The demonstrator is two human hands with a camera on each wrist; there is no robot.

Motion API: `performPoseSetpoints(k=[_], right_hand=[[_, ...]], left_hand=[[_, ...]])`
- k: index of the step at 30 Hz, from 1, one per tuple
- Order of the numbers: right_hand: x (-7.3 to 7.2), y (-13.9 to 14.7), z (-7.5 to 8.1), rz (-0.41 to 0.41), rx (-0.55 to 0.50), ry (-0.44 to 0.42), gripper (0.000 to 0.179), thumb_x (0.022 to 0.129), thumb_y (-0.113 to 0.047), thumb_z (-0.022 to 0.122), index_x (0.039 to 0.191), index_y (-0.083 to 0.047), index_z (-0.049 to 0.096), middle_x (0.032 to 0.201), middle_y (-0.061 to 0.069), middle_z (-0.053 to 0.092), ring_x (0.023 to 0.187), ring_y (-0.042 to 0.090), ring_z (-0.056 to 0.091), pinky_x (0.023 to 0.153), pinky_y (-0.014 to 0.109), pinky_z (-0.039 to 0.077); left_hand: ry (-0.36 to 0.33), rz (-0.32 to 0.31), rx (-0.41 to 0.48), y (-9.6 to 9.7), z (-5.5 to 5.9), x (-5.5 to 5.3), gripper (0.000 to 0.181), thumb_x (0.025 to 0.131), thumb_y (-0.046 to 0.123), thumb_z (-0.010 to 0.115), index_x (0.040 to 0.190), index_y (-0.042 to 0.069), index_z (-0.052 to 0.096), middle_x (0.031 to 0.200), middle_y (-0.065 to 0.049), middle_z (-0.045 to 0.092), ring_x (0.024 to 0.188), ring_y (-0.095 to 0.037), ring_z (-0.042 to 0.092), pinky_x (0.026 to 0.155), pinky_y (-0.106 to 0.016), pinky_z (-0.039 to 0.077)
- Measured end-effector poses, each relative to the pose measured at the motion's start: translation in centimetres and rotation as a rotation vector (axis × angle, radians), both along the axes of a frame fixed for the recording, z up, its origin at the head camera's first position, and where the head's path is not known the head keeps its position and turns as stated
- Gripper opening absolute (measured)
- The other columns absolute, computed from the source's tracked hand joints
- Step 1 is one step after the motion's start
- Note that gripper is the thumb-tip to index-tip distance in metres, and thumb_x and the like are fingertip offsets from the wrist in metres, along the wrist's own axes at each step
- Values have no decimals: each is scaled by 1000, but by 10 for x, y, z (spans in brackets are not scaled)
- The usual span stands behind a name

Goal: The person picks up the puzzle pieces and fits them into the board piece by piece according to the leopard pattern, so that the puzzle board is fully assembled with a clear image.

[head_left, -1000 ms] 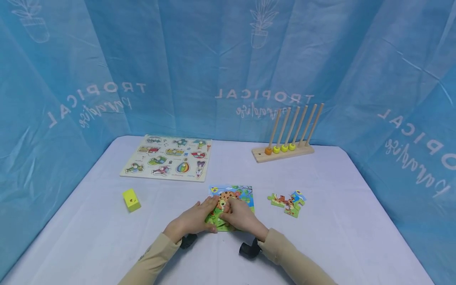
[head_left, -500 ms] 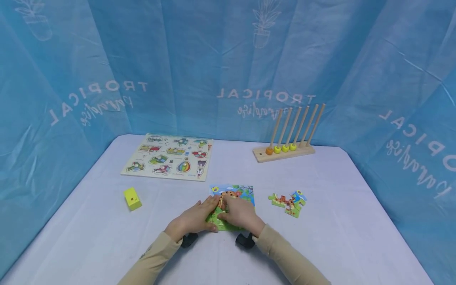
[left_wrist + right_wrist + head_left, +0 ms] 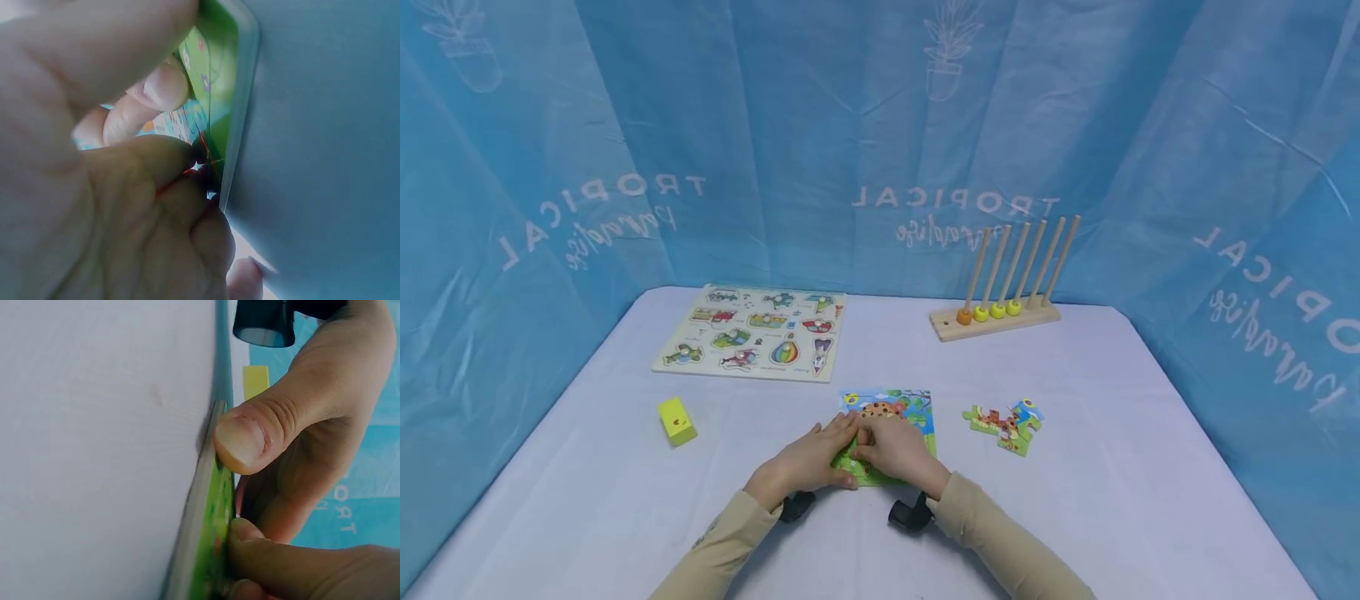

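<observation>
On the white table, a jigsaw puzzle [image 3: 917, 408] with a spotted animal on green and blue lies in its board. My left hand [image 3: 808, 457] rests across its left side, fingers extended and thumb at the near edge. Over the puzzle's middle, my right hand [image 3: 895, 448] has curled fingers, their tips close to the left fingers. The right thumb [image 3: 244, 440] is near the board's edge in the right wrist view; whether a piece is pinched is hidden. Several joined puzzle pieces [image 3: 1011, 429] lie apart to the right.
A peg board with vehicle pictures [image 3: 756, 329] lies at the back left, with a yellow block [image 3: 677, 421] nearer. At the back right stands a wooden rod stand [image 3: 1000, 321] bearing orange and yellow beads. A blue curtain [image 3: 880, 125] surrounds the table.
My right hand has shifted slightly left over the puzzle, toward the left fingers, covering the animal's face. The left hand stays in place, and the loose pieces have not moved.
</observation>
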State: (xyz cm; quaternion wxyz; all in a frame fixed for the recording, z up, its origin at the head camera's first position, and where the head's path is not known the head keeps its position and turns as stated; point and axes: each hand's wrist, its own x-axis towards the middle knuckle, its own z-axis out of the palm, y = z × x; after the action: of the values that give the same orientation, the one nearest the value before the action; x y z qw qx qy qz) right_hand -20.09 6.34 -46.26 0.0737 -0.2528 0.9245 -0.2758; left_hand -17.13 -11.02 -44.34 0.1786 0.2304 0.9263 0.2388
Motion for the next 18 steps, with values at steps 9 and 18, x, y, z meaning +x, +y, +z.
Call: performPoseSetpoints(k=[9,18], right_hand=[[-28,71,11,-150,-214,-118,11,91,-23,67,92,-12,68,80,0,65,68,11,55,59,24,46],[-29,165,14,-296,9,-87,49,79,-10,79,124,-4,60,107,10,65,89,19,59,75,35,52]], left_hand=[[22,-1,-31,2,-2,0,91,83,35,73,152,2,25,162,-15,19,151,-33,15,122,-54,18],[17,22,-36,2,-4,-1,92,82,36,74,153,3,25,162,-13,18,151,-32,15,123,-52,16]])
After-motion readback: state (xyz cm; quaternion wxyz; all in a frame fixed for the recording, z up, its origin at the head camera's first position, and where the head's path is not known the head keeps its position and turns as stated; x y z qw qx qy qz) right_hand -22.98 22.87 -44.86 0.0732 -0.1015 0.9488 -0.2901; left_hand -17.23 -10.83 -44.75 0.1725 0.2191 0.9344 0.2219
